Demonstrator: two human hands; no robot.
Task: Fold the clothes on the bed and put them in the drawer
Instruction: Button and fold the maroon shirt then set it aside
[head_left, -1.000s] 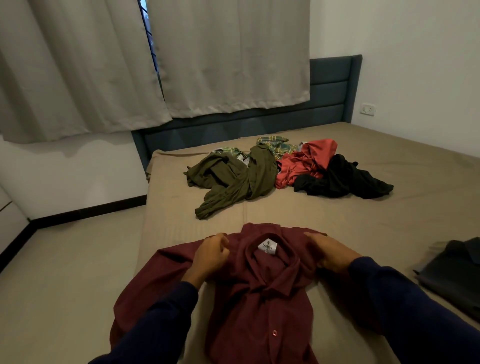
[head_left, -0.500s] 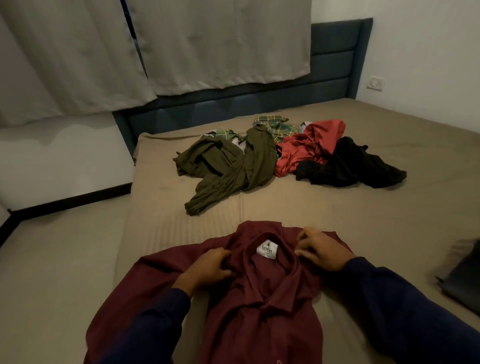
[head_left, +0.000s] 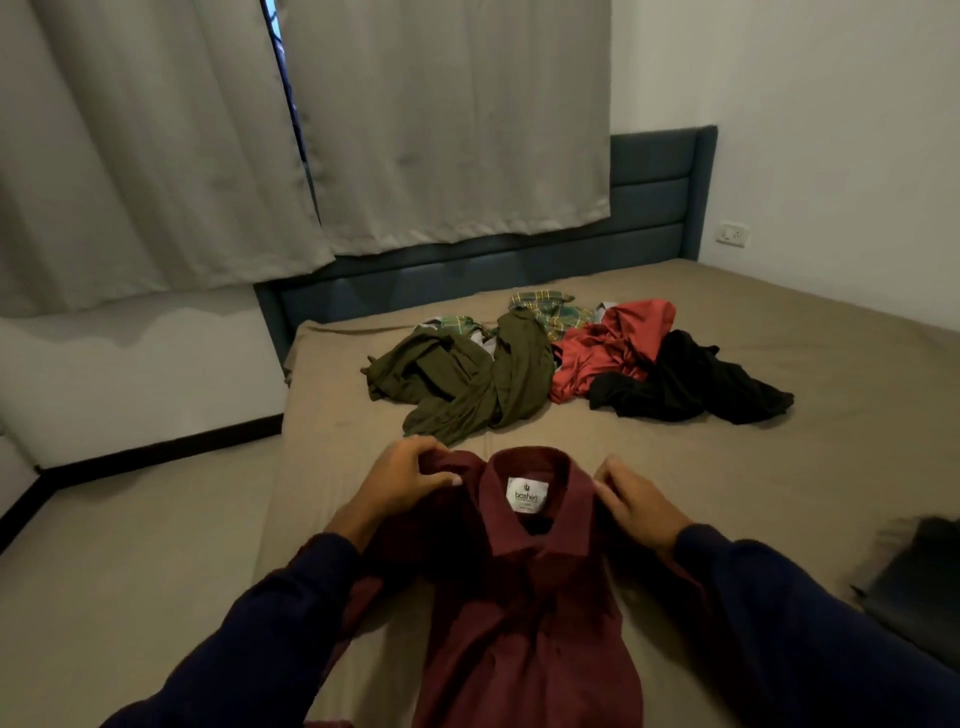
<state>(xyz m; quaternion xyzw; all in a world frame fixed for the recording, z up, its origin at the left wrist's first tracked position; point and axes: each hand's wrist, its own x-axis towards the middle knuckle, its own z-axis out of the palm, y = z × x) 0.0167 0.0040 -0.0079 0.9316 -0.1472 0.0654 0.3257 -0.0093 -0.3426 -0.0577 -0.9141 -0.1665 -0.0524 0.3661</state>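
I see my left hand (head_left: 402, 480) pinching the maroon shirt (head_left: 524, 592) at its left shoulder, fingers curled over the fabric; my right hand (head_left: 636, 501) has the same grip on the right shoulder. The shirt lies on the bed (head_left: 779, 467), collar toward the headboard (head_left: 660, 192), long axis running back toward me. The pile of unfolded clothes (head_left: 571, 364) lies beyond the collar.

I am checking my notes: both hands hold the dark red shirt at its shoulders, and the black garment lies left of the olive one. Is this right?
Not quite. The head view shows the black garment right of the olive one. Both hands, left and right, do hold the dark red shirt at its shoulders.
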